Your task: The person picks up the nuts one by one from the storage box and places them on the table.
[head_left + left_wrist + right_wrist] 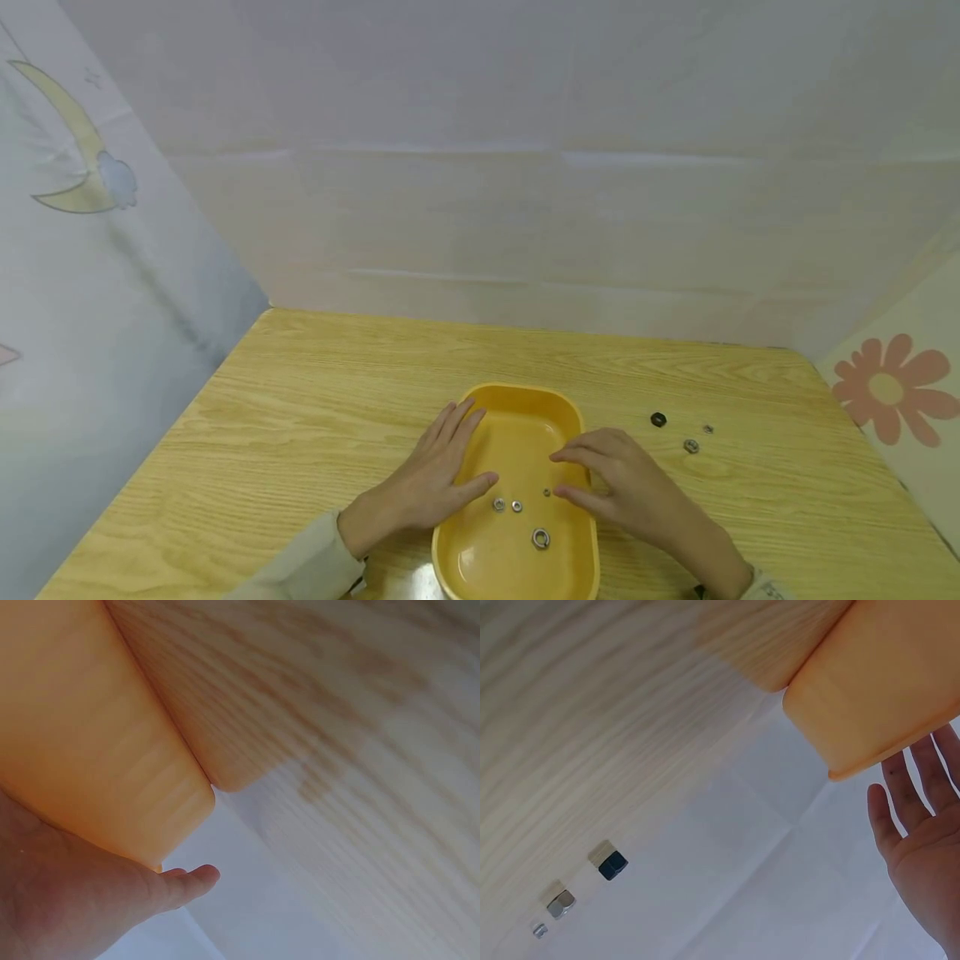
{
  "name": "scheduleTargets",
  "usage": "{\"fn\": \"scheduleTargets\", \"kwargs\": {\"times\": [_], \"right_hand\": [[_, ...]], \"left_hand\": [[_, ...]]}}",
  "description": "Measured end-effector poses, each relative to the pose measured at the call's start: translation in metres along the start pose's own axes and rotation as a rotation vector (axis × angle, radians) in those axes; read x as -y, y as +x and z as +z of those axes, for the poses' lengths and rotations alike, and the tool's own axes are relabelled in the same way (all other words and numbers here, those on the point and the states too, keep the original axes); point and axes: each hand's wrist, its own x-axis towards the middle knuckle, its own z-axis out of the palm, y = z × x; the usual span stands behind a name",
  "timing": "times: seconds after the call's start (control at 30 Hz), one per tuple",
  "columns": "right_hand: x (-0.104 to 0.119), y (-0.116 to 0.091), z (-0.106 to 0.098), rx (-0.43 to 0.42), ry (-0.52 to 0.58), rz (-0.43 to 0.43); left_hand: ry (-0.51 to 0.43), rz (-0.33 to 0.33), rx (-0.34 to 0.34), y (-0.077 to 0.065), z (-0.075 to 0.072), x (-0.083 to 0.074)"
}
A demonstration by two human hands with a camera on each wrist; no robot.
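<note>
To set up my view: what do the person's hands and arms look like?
The left hand and right hand are ungloved. The left sleeve is pale, with something dark, unclear, at its end; the right sleeve, also pale, barely shows.

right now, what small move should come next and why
I'd probably shift the right hand toward the black nut: the hand appears to grip nothing, and while four small metal pieces lie in the yellow tray, that nut lies outside, on the table.
</note>
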Motion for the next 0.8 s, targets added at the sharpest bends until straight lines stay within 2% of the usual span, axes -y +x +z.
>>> {"fn": "scheduleTargets", "kwargs": {"times": [0.23, 0.5, 0.67, 0.8], "right_hand": [[0.005, 0.003, 0.001, 0.045, -0.010, -0.002], [0.011, 0.004, 0.002, 0.154, 0.033, 0.027], [0.013, 0.007, 0.002, 0.183, 0.079, -0.013], [0.016, 0.007, 0.003, 0.189, 0.063, -0.050]], "left_hand": [[-0.002, -0.002, 0.003, 0.000, 0.000, 0.000], [0.004, 0.008, -0.006, -0.001, 0.000, 0.000], [-0.001, 0.008, 0.001, -0.001, 0.000, 0.000], [-0.001, 0.007, 0.003, -0.001, 0.000, 0.000]]}}
